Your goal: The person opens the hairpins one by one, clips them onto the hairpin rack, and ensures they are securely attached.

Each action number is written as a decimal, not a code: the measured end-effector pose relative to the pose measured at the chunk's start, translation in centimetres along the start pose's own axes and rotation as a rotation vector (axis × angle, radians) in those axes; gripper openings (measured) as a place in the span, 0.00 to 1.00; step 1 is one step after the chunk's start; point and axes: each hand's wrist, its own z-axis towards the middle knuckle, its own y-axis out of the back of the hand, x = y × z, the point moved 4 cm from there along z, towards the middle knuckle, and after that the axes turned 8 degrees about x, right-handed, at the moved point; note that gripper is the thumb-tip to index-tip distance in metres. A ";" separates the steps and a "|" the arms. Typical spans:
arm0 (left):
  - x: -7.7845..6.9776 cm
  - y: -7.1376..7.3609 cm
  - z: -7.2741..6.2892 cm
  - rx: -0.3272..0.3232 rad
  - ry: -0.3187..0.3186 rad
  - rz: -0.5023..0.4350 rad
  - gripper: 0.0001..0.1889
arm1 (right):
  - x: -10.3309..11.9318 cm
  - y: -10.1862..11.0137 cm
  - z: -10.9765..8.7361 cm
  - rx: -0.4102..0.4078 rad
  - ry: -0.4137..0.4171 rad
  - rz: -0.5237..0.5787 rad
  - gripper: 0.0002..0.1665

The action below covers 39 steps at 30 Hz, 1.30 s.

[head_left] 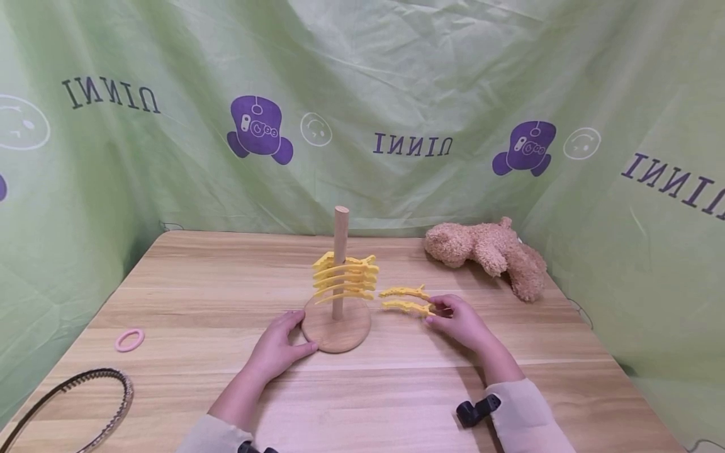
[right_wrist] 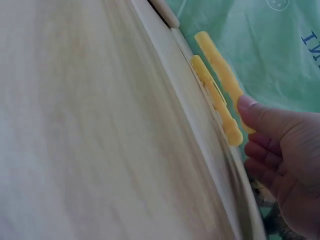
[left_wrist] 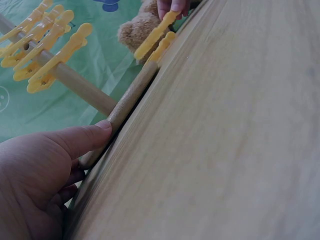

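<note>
A wooden stand (head_left: 341, 236) has an upright rod on a round base (head_left: 345, 338). Several yellow alligator hair clips (head_left: 345, 277) are stacked on the rod, sticking out to both sides. My left hand (head_left: 277, 346) holds the left edge of the base, its thumb against the rim. To the right of the stand, my right hand (head_left: 461, 324) pinches the end of a yellow hair clip (right_wrist: 218, 65) between thumb and fingers. Close beside that clip, another yellow hair clip (right_wrist: 212, 92) lies on the table. Some right fingertips are hidden behind the thumb.
A brown plush toy (head_left: 487, 251) lies at the table's back right. On the left are a pink ring (head_left: 129, 340) and, nearer, a dark toothed headband (head_left: 126, 390). Green printed cloth (head_left: 351, 189) hangs around the wooden table (head_left: 226, 267).
</note>
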 end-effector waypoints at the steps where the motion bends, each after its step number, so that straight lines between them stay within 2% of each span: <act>1: 0.0 0.0 0.0 0.001 0.000 -0.001 0.39 | 0.1 0.1 0.0 0.007 -0.001 0.024 0.27; 8: 0.1 0.0 0.1 0.001 -0.001 0.001 0.40 | 1.2 1.6 0.0 0.018 0.031 0.130 0.27; 15: 0.1 -0.1 0.1 -0.007 -0.009 -0.002 0.39 | 4.5 4.5 -0.5 -0.045 0.132 0.071 0.25; 18: 0.1 -0.1 0.1 -0.007 -0.011 -0.003 0.39 | 5.7 5.7 -0.7 -0.057 0.131 0.057 0.24; 24: 0.0 0.0 0.1 -0.004 -0.008 -0.007 0.40 | 8.0 7.4 -0.7 -0.044 0.128 0.130 0.24; 31: -0.1 0.0 0.0 -0.012 -0.016 0.000 0.39 | 10.5 8.1 0.0 -0.048 0.144 0.146 0.22; 39: -0.1 0.0 0.0 -0.007 -0.010 -0.011 0.39 | 13.3 7.4 1.3 -0.025 0.180 0.108 0.21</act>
